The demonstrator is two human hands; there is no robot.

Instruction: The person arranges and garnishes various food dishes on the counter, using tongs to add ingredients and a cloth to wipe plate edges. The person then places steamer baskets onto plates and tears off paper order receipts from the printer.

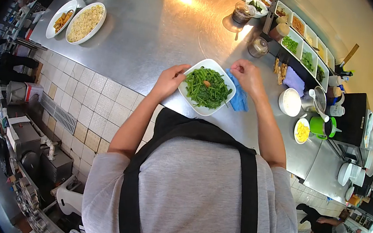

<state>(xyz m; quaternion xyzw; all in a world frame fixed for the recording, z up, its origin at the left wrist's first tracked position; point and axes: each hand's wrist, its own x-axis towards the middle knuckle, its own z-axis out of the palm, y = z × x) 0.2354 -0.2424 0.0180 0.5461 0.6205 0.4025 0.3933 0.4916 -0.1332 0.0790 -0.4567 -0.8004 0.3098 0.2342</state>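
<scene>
Steel counter (145, 33), worker's side. Square white bowl (204, 112) near the counter's front edge, between the two hands; cooked greens (204, 90) heaped inside, a small orange-brown piece (206, 83) on top. Left hand (171, 80) at the bowl's left rim, fingers lightly bent along it; cannot tell how firmly they press. Right hand (247, 75) just off the upper right side, fingers curled inward over the end of a blue cloth (240, 99); cannot tell whether the fingertips pinch anything. Cloth lies beside the bowl. Beyond the right hand, a lidded glass jar (258, 47); farther right, a folded purple cloth (294, 81). Well apart, far left: pale grainy food (86, 23) in an oval dish.
</scene>
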